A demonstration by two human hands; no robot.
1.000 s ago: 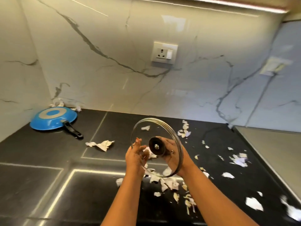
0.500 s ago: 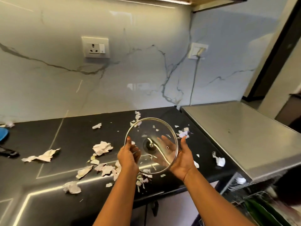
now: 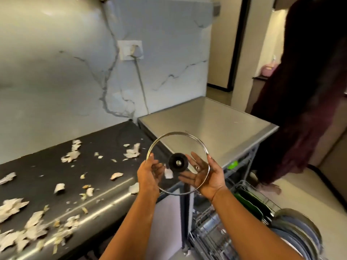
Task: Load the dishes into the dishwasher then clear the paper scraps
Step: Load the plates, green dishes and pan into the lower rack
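A round glass lid (image 3: 178, 145) with a metal rim and a black knob stands upright in front of me, held between both hands. My left hand (image 3: 149, 175) grips its left rim. My right hand (image 3: 206, 177) cups its right rim, fingers spread behind the glass. The open dishwasher (image 3: 231, 136) stands to the right, its pulled-out rack (image 3: 216, 233) below the lid with plates (image 3: 296, 231) and a green dish standing in it. White paper scraps (image 3: 71, 156) lie scattered over the black countertop (image 3: 105, 139) on the left.
A person in a dark maroon garment (image 3: 308, 94) stands right beside the dishwasher, a bare foot on the floor. The marble wall carries a socket (image 3: 130, 49) with a cord running down. A doorway opens at the back right.
My view has swung right, from the countertop to the dishwasher. The lid travelled right with both hands and now hangs over the counter's end above the open rack. The blue pan has left the view.
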